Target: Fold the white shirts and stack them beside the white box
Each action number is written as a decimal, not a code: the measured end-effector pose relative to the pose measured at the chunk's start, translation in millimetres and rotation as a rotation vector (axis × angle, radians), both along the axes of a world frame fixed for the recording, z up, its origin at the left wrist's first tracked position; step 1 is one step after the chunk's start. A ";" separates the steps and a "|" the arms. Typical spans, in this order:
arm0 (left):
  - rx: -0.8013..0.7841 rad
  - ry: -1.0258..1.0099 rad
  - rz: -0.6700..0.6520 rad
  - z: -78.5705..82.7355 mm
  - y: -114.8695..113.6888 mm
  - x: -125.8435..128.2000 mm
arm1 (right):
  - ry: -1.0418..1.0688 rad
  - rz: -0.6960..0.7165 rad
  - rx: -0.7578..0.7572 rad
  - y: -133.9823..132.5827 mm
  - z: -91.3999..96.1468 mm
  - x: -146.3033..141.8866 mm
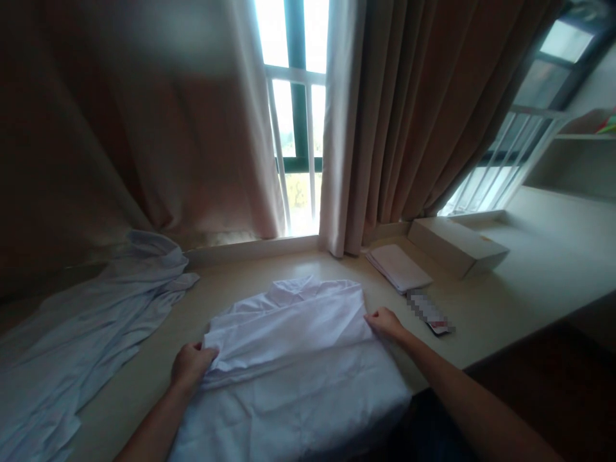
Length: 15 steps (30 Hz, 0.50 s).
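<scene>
A white shirt (298, 333) lies in front of me on the pale countertop, its collar pointing toward the window. Its upper part is partly folded over, and the lower part spreads down to the counter's front edge. My left hand (191, 364) pinches the left side of the shirt between thumb and fingers. On the opposite side, my right hand (385, 322) is closed on the shirt's right edge, fingertips pressed together. Some fingers of both hands are hidden behind the cloth or turned away.
Another white garment (110, 321) lies crumpled at the left. Toward the right are a folded white cloth (399, 266), a flat item with blurred-out print (429, 312) and a long white box (457, 245). Curtains (385, 115) hang along the window behind the counter (520, 301).
</scene>
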<state>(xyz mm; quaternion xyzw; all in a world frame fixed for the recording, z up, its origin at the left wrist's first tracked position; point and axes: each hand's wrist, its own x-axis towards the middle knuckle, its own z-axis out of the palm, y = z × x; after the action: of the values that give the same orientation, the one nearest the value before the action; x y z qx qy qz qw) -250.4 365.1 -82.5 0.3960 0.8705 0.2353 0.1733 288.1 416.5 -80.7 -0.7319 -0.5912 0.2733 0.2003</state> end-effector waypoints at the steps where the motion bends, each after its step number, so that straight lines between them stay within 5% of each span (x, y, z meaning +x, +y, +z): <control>1: -0.005 0.007 0.003 0.6 0.5 0.7 | -0.019 0.020 -0.017 -10.2 -0.7 3.0; 15: 0.040 -0.030 0.028 -3.5 -4.6 1.4 | 0.003 0.006 -0.023 -28.4 -2.8 4.2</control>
<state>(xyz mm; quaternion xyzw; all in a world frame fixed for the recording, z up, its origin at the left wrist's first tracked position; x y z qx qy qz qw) -249.0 360.4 -86.0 0.3834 0.8684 0.2613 0.1751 292.2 388.0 -83.4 -0.7318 -0.5900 0.2819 0.1921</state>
